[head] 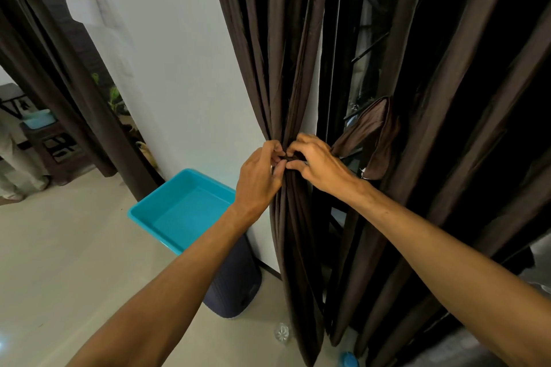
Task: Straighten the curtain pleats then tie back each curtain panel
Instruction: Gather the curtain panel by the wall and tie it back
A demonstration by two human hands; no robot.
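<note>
**Fingers (275, 148) at the tie: left curtain panel**

Fingers of both hands: curled and narrow, pinching a small dark tie (287, 156) at the front of the gathered cloth.
Left hand (258, 176): on the left side of the bundle, fingertips over the tie, thumb below.
Right hand (317, 164): on the right side, thumb and forefinger closed on the same tie. Fingertips of the two hands almost touching.

Left curtain panel (283, 68): drawn into a tight bundle against the white wall (185, 68), with fairly straight pleats above and below the pinch.
Tie: directly between the fingertips and mostly hidden by them. Knotted or only held, impossible to tell.

Right curtain panel (447, 104): hanging loose in broad folds, ungathered.
Brown fabric band (372, 134): draped at the inner edge of the right panel, near the right wrist. Probably its tie-back, not in use.

Progress, by judgement: left panel pleats apparently done and its tying under way, perhaps near finished. Right panel wholly left to do, both pleats and tie.

Also present: turquoise tray (140, 211) resting on a dark bin (235, 286), close to the foot of the left panel.
</note>
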